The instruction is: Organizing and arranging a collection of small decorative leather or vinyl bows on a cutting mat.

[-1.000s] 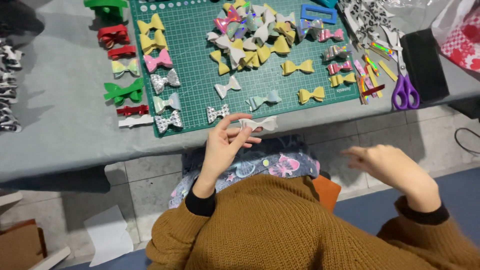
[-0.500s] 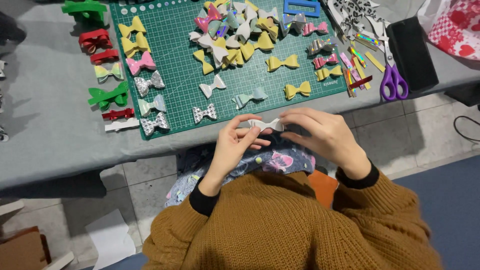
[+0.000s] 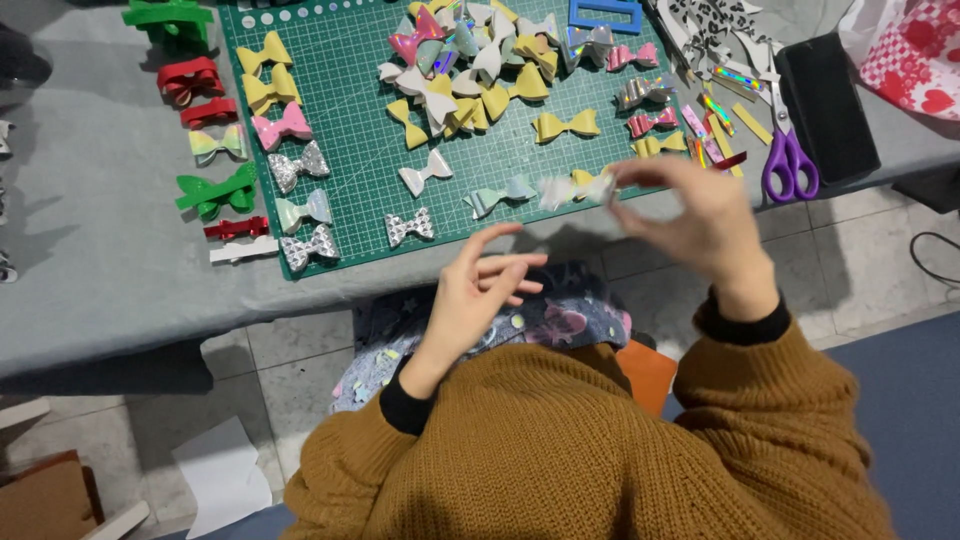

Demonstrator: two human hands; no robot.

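My right hand (image 3: 700, 215) is raised over the front edge of the green cutting mat (image 3: 350, 130), pinching a small pale shiny bow (image 3: 575, 188) by one end; the hand and bow are blurred. My left hand (image 3: 480, 290) hovers lower, near my lap, fingers spread and holding nothing. On the mat lie many little bows: a silver glitter bow (image 3: 410, 228), a white bow (image 3: 424, 172), a yellow bow (image 3: 565, 125) and a heap of mixed bows (image 3: 465, 70) at the far side.
Red, green and pastel bows (image 3: 215, 190) lie in a row on the grey table left of the mat. Purple-handled scissors (image 3: 790, 160), coloured strips (image 3: 715, 125) and a black box (image 3: 825, 105) sit at the right. A blue frame (image 3: 605, 15) rests at the mat's far edge.
Both hands were together on the pale bow half a second ago. Now my right hand has carried it up and right toward the mat, and my left hand has let go.
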